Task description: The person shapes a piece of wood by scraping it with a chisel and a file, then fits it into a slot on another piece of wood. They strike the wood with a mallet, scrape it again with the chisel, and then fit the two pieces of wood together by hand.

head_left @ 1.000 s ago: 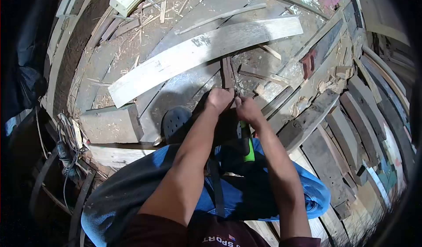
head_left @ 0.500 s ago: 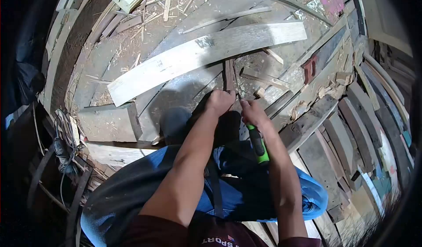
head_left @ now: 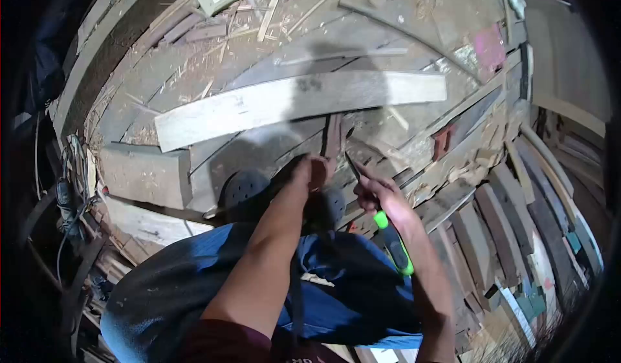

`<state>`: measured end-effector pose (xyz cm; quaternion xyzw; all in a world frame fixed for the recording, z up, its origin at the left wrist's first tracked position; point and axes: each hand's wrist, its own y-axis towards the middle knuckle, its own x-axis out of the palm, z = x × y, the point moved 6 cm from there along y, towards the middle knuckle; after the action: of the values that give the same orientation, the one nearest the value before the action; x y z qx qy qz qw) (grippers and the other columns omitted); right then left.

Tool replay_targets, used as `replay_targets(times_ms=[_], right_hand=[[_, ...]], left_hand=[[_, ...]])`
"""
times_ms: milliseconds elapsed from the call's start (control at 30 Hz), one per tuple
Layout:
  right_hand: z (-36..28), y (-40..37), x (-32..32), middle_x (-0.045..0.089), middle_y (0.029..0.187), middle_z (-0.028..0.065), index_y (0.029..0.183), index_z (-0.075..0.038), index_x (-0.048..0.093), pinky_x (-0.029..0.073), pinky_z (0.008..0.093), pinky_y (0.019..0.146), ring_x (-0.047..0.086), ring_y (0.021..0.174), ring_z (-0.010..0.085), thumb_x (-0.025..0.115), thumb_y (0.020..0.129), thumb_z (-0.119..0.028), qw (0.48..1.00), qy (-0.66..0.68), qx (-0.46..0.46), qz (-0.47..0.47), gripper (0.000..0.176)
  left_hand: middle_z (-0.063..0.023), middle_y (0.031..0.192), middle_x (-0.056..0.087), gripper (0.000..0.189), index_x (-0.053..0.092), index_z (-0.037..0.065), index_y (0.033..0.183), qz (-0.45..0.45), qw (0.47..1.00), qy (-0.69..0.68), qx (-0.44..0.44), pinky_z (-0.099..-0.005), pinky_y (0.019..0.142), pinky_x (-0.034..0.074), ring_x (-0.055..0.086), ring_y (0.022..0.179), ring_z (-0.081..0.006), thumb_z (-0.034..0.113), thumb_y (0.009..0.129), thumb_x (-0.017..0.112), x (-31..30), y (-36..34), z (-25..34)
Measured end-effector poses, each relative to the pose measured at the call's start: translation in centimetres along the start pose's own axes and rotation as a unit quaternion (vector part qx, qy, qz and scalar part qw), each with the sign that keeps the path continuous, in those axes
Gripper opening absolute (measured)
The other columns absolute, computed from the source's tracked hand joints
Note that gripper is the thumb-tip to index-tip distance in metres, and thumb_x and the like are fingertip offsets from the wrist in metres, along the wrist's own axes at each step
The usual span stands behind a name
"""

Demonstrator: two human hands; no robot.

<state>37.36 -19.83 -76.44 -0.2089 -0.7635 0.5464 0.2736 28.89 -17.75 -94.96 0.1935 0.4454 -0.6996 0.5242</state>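
Observation:
My left hand (head_left: pixel 314 171) is closed around the near end of a narrow brown wood strip (head_left: pixel 333 137). The strip points away from me, its far end by the edge of a long pale curved board (head_left: pixel 259 102). In my right hand (head_left: pixel 380 195) is a slim tool with a green and black handle (head_left: pixel 396 245). My fingers wrap it ahead of the handle, which trails back along my wrist. Its thin dark blade (head_left: pixel 352 166) points forward and left, a little right of the strip. I cannot make out the exact kind of tool.
A thick wood block (head_left: pixel 145 175) lies to the left. A red-brown handle (head_left: pixel 443 143) and wood shavings are at the right. Curved wood pieces (head_left: pixel 498 214) line the right side. Thin sticks (head_left: pixel 270 14) and chips litter the far floor. A corded tool (head_left: pixel 65 198) sits far left.
My right hand has moved slightly right and back, drawing the tool away from the strip and showing more of its blade. My left hand still holds the strip. The view has shifted a little.

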Motion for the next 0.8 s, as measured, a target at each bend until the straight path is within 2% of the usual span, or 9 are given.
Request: replay_targets(times_ms=[33, 100, 167, 267, 400, 500, 600, 633, 800], right_hand=[[-1.1, -1.4, 0.1, 0.043, 0.073, -0.0003, 0.145, -0.006, 0.03, 0.031, 0.0214, 0.045, 0.039, 0.055, 0.0076, 0.049, 0.097, -0.015, 1.0, -0.007, -0.003, -0.002, 0.053], [-4.4, -5.6, 1.2, 0.044, 0.074, 0.0012, 0.143, 0.0, 0.031, 0.03, 0.0223, 0.043, 0.037, 0.052, 0.0072, 0.053, 0.095, -0.012, 0.998, -0.04, -0.043, -0.02, 0.054], [-7.5, -9.8, 1.7, 0.047, 0.068, -0.0008, 0.131, 0.001, 0.047, 0.032, 0.0219, 0.043, 0.04, 0.049, 0.0063, 0.058, 0.092, -0.01, 0.993, -0.073, -0.089, 0.022, 0.042], [-10.6, -15.6, 2.4, 0.053, 0.07, -0.0012, 0.138, -0.004, 0.042, 0.032, 0.0209, 0.041, 0.043, 0.048, 0.0049, 0.061, 0.089, -0.003, 0.973, -0.102, -0.203, 0.027, 0.053], [-10.2, -20.7, 1.3, 0.058, 0.08, 0.0015, 0.141, -0.004, 0.038, 0.032, 0.0207, 0.043, 0.044, 0.052, 0.0043, 0.063, 0.085, 0.002, 0.95, -0.036, -0.307, 0.044, 0.061], [-7.8, -22.1, 0.2, 0.058, 0.087, 0.0025, 0.142, -0.003, 0.036, 0.034, 0.0214, 0.045, 0.046, 0.056, 0.0046, 0.064, 0.085, 0.0, 0.926, 0.054, -0.371, 0.05, 0.064], [-4.7, -21.7, -1.0, 0.06, 0.092, 0.0029, 0.143, -0.003, 0.033, 0.039, 0.021, 0.052, 0.05, 0.061, 0.0056, 0.067, 0.084, -0.004, 0.913, 0.099, -0.392, 0.059, 0.068], [-3.8, -21.5, -1.1, 0.06, 0.092, 0.0029, 0.144, -0.003, 0.032, 0.04, 0.0208, 0.053, 0.051, 0.061, 0.0058, 0.068, 0.084, -0.005, 0.903, 0.117, -0.409, 0.056, 0.07], [-0.3, -19.2, -2.6, 0.058, 0.072, 0.0057, 0.1, -0.002, 0.053, 0.039, 0.0218, 0.047, 0.053, 0.053, 0.009, 0.063, 0.089, -0.015, 0.917, 0.224, -0.323, -0.066, 0.02]], left_hand=[[-0.0155, 0.078, 0.066, 0.019, 0.056, 0.004, 0.092, 0.071, 0.993, -0.09, -0.018, -0.0452, 0.076, 0.048, 0.067, 0.071, -0.0325, 0.018, 0.085, 0.046, -1.6, -0.6, -0.5], [-0.0158, 0.074, 0.066, 0.014, 0.056, 0.004, 0.088, 0.025, 0.991, -0.122, -0.046, -0.0465, 0.072, 0.048, 0.067, 0.067, -0.0314, 0.015, 0.084, 0.048, -1.8, -0.2, -0.7], [-0.0162, 0.075, 0.067, 0.013, 0.056, 0.006, 0.09, 0.087, 0.995, -0.042, -0.033, -0.0447, 0.069, 0.049, 0.067, 0.068, -0.0305, 0.015, 0.084, 0.048, -1.2, -0.7, -0.4], [-0.0163, 0.084, 0.069, 0.017, 0.059, 0.007, 0.092, 0.058, 0.998, 0.013, -0.035, -0.0378, 0.064, 0.05, 0.068, 0.075, -0.0277, 0.017, 0.086, 0.048, -2.1, -1.0, -0.3], [-0.0147, 0.079, 0.069, 0.02, 0.06, 0.008, 0.09, 0.027, 0.999, 0.024, -0.015, -0.0384, 0.058, 0.049, 0.068, 0.073, -0.0271, 0.021, 0.087, 0.046, -3.5, -1.3, 0.1], [-0.0114, 0.072, 0.069, 0.023, 0.062, 0.01, 0.087, 0.131, 0.988, 0.075, 0.019, -0.0398, 0.056, 0.049, 0.068, 0.066, -0.0247, 0.026, 0.088, 0.046, -2.3, -1.7, -0.1], [-0.0122, 0.073, 0.068, 0.023, 0.062, 0.009, 0.088, 0.049, 0.995, 0.083, -0.037, -0.0407, 0.056, 0.049, 0.068, 0.066, -0.0253, 0.026, 0.089, 0.046, -2.9, -1.0, 0.0], [-0.0127, 0.074, 0.069, 0.023, 0.062, 0.01, 0.09, 0.114, 0.986, 0.121, 0.007, -0.0412, 0.056, 0.049, 0.067, 0.066, -0.0259, 0.025, 0.09, 0.044, -3.9, -2.3, 0.7], [-0.0129, 0.076, 0.069, 0.027, 0.062, 0.008, 0.097, -0.002, 0.993, 0.111, -0.038, -0.0421, 0.059, 0.051, 0.068, 0.07, -0.0278, 0.024, 0.091, 0.041, -4.6, -1.3, 0.6]])
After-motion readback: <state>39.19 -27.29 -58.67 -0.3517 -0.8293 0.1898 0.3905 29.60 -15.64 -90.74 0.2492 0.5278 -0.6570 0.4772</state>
